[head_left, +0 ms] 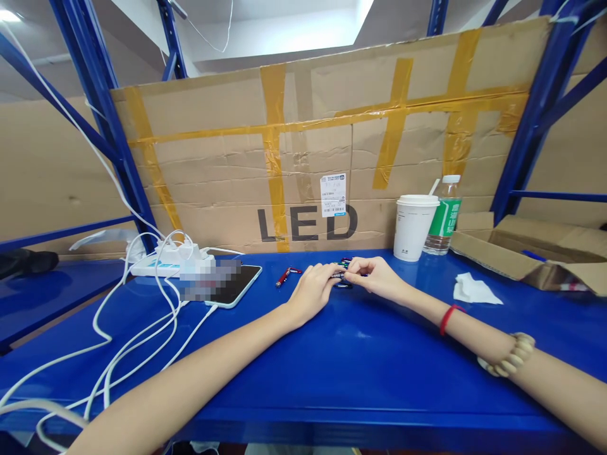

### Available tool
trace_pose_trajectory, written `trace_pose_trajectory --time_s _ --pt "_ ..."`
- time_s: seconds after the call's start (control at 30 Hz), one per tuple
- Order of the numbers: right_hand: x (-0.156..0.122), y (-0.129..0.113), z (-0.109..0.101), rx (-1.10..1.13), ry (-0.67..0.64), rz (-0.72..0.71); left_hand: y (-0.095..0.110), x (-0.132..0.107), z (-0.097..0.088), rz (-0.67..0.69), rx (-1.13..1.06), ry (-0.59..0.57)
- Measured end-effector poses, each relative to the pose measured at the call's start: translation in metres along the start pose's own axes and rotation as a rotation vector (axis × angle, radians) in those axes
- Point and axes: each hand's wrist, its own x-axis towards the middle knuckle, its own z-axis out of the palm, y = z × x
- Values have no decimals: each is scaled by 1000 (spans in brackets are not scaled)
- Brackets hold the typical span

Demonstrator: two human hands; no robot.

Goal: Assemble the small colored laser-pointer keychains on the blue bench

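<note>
My left hand (310, 291) rests near the back of the table with its fingers curled over a small dark, shiny, pen-like piece (339, 275). From the other side, my right hand (377, 277) pinches the same piece between thumb and fingers. The hands hide most of it, so its exact kind cannot be made out. Several small dark and coloured shiny pieces (344, 286) lie behind and under the fingertips. To the left of my left hand is a small red metallic piece (284, 277), bent at an angle.
On the left, a phone (237, 287) lies beside a white power strip (156, 264) with looping white cables (107, 341). A white cup (413, 229), a water bottle (444, 218), a crumpled tissue (474, 289) and an open cardboard box (526, 249) stand right. Cardboard (213, 183) walls the back.
</note>
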Motion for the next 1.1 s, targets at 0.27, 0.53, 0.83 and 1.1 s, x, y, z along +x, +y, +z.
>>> trace_pose_trajectory --time_s 0.27,0.53,0.83,1.1 --pt "-1 1 1 55 -21 105 -1 0 0 13 -47 30" --pt "-1 0 1 74 5 156 -2 1 1 20 -53 22" --pt "-1 -1 2 99 22 197 1 0 -1 16 -112 27" --pt "1 9 1 74 89 84 0 2 3 -46 -115 -6"
